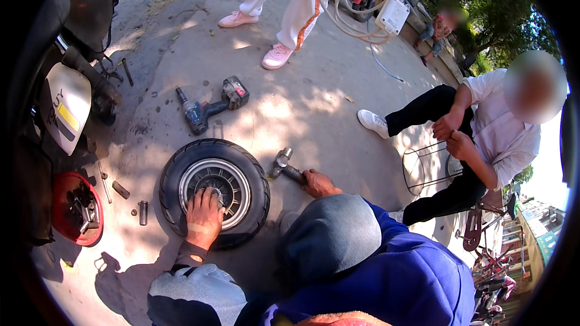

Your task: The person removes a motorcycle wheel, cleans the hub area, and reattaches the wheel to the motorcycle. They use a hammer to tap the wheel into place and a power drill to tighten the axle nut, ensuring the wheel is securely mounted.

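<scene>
A scooter-type wheel [261,196] with a black tyre and a spoked metal rim lies flat on the ground before me. My left hand [204,220] reaches over its hub, fingers bent down and close together near the centre; the hand covers whatever is between them. To the right of the tyre, my right hand [319,182] is closed round the handle of a hammer [282,160]. The metal hammer head points away from me, apart from the wheel. Beyond the wheel rests a blue-and-black cordless impact wrench [202,111] with its battery attached.
At left are a red bowl [96,232] of metal parts, a socket [143,212], and a vehicle with a white panel [66,108]. A standing person holds a coiled cable [338,0]; another sits right, by a wire-frame stool [417,172]. My grey-clad knees are close below.
</scene>
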Demonstrator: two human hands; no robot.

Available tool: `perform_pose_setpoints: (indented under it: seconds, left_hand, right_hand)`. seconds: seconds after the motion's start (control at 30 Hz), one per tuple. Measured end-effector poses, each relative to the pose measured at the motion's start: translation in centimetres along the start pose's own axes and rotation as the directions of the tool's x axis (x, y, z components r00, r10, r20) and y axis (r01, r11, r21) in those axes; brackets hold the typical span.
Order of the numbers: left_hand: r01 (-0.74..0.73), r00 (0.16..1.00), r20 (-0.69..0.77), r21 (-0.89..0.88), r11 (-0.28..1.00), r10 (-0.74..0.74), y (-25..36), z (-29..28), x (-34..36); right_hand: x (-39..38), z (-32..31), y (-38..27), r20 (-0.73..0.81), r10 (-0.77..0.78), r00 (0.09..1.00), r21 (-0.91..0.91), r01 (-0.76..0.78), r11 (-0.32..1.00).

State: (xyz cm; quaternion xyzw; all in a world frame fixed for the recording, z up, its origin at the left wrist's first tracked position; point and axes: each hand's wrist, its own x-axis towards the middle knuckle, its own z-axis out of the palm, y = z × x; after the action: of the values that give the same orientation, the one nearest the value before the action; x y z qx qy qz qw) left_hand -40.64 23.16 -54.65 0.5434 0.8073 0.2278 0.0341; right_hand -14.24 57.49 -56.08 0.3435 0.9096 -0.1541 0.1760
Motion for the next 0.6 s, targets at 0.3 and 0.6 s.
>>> perform_pose_setpoints:
  seconds: [0.3,0.6]
  left_hand:
    - [0.017,1.0,-0.011,-0.044,0.999,-0.017,-0.2,0.5,-0.2]
    - [-0.021,0.999,-0.046,-0.02,1.0,0.02,-0.7,0.8,-0.7]
  right_hand:
    - [1.0,-13.9,-7.2,-0.723,0.106,0.682,0.357,0.238,0.903]
    - [1.9,-35.1,-11.6,-0.708,0.465,0.531,0.615,0.788,0.037]
